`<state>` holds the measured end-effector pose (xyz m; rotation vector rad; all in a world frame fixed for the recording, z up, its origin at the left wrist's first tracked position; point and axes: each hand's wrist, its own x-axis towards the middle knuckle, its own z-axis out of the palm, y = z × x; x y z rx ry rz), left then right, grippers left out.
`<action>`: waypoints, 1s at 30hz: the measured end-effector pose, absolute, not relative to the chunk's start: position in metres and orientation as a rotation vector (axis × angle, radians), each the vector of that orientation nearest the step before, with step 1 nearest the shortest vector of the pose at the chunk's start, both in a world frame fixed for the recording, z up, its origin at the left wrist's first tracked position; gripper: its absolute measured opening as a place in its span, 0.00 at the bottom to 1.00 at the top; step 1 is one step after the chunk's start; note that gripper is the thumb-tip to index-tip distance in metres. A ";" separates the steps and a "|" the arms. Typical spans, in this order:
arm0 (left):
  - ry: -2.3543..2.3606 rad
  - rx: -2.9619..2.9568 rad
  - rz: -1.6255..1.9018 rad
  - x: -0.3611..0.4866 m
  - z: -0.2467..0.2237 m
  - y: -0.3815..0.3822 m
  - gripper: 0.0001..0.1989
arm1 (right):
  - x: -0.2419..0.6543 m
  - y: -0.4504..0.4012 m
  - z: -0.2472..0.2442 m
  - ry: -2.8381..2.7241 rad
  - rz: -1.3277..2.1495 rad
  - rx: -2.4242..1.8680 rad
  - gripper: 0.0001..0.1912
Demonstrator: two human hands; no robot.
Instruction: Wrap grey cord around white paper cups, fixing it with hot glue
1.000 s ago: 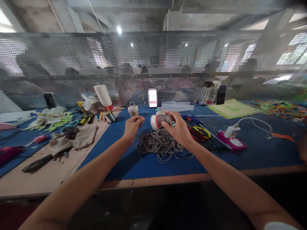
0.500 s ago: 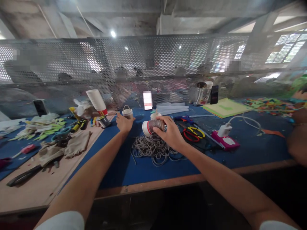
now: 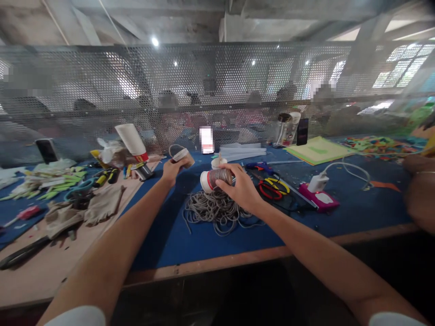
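Note:
My left hand is closed around a small cup with a looped handle, tilted over the blue tabletop. My right hand grips a paper cup lying sideways, its middle wound with grey cord and a red band showing near its white end. Beneath that cup spreads a loose heap of grey cord. Just behind it stands a small white container with a stick in it, partly hidden by the cup.
Right of the cord lie red-and-yellow-handled scissors, a blue glue gun and a pink power strip. Stacked paper cups, gloves and cutters are on the left. A lit phone stands before the mesh screen.
My left hand has tipped the handled cup over, its handle swinging to the left. My right hand stays nearly in place with the cord-wound cup. The view has shifted slightly.

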<state>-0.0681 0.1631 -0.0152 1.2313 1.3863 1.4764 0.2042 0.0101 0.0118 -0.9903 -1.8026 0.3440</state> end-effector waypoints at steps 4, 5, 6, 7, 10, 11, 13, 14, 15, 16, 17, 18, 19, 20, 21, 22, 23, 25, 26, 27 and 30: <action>1.132 1.188 1.406 -0.062 -0.011 0.145 0.17 | 0.203 0.011 0.010 -1.799 0.356 -1.005 0.19; 0.976 1.123 1.358 -0.059 -0.010 0.141 0.17 | 0.203 0.011 0.010 -1.797 0.354 -1.004 0.19; 0.859 1.078 1.303 -0.056 -0.009 0.137 0.16 | 0.203 0.011 0.010 -1.795 0.352 -1.000 0.19; 0.790 1.057 1.279 -0.053 -0.007 0.133 0.15 | 0.203 0.011 0.010 -1.795 0.350 -0.996 0.20; 0.684 1.019 1.229 -0.046 -0.002 0.126 0.14 | 0.204 0.011 0.009 -1.793 0.348 -0.988 0.19; 0.668 1.003 1.225 -0.044 -0.001 0.125 0.14 | 0.205 0.012 0.009 -1.792 0.347 -0.990 0.19; 0.641 0.968 1.222 -0.041 0.002 0.123 0.14 | 0.205 0.013 0.008 -1.795 0.349 -0.995 0.19; 0.628 0.954 1.221 -0.041 0.004 0.122 0.14 | 0.206 0.013 0.008 -1.798 0.350 -0.994 0.19; 0.613 0.943 1.221 -0.040 0.005 0.121 0.15 | 0.206 0.014 0.007 -1.800 0.350 -0.992 0.19; 0.598 0.939 1.222 -0.040 0.006 0.120 0.15 | 0.206 0.014 0.007 -1.801 0.350 -0.989 0.19; 0.588 0.940 1.224 -0.039 0.006 0.119 0.15 | 0.206 0.014 0.007 -1.801 0.348 -0.986 0.19; 0.585 0.945 1.223 -0.039 0.007 0.118 0.15 | 0.206 0.014 0.007 -1.800 0.347 -0.984 0.19; 0.587 0.953 1.216 -0.038 0.007 0.117 0.15 | 0.206 0.014 0.007 -1.800 0.346 -0.983 0.19; 0.592 0.959 1.204 -0.038 0.007 0.116 0.15 | 0.205 0.014 0.007 -1.799 0.348 -0.984 0.19; 0.596 0.965 1.187 -0.038 0.007 0.116 0.15 | 0.205 0.013 0.008 -1.801 0.351 -0.986 0.19; 0.600 0.970 1.172 -0.037 0.006 0.115 0.16 | 0.205 0.012 0.009 -1.801 0.354 -0.989 0.19; 0.603 0.974 1.161 -0.037 0.006 0.115 0.16 | 0.205 0.012 0.009 -1.802 0.358 -0.993 0.19; 0.602 0.982 1.150 -0.037 0.005 0.115 0.17 | 0.205 0.011 0.010 -1.801 0.363 -0.999 0.19; 0.600 0.987 1.148 -0.037 0.005 0.114 0.17 | 0.205 0.010 0.011 -1.799 0.364 -1.000 0.19; 0.596 0.990 1.148 -0.037 0.005 0.114 0.17 | 0.205 0.010 0.011 -1.798 0.362 -0.999 0.19; 0.581 0.994 1.155 -0.038 0.005 0.113 0.16 | 0.205 0.010 0.011 -1.799 0.359 -0.992 0.19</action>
